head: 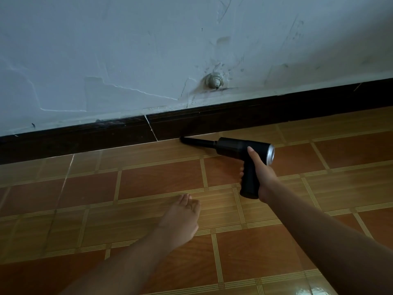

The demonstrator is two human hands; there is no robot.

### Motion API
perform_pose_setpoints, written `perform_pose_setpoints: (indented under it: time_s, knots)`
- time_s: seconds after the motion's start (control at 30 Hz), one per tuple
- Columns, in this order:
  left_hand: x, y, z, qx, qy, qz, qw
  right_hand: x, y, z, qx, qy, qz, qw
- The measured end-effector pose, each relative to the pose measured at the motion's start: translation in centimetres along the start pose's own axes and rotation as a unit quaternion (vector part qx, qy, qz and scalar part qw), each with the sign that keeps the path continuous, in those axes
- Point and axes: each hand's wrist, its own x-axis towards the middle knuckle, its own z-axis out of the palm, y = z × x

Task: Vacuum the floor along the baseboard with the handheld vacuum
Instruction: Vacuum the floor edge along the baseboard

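Right grip [260, 175] clasps the handheld vacuum [234, 145], nozzle tip lost against dark baseboard [85, 137]; left grip [180, 218] relaxed.

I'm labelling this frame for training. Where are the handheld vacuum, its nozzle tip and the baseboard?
handheld vacuum [238, 146]: head view, on the black barrel.
nozzle tip [184, 139]: head view, on its narrow far end.
baseboard [265, 112]: head view, on its dark face, right of the joint.
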Motion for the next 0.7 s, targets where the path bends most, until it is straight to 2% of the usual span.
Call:
perform_pose_setpoints:
  time_s: [0.27,0.5,0.7]
  knots:
    - [0.0,0.3,-0.3,0.001,-0.005,-0.002,1.0,-0.4,-1.3,-3.3,0.018,0.014,-0.01,1.0]
    - [0.4,0.4,0.7,0.003,0.049,-0.002,0.999,-0.8,-1.8,-5.3,0.039,0.037,-0.009,0.999]
    - [0.1,0.9,-0.5,-0.002,-0.006,-0.027,1.0,-1.0,-2.3,-6.7,0.053,0.045,-0.017,0.997]
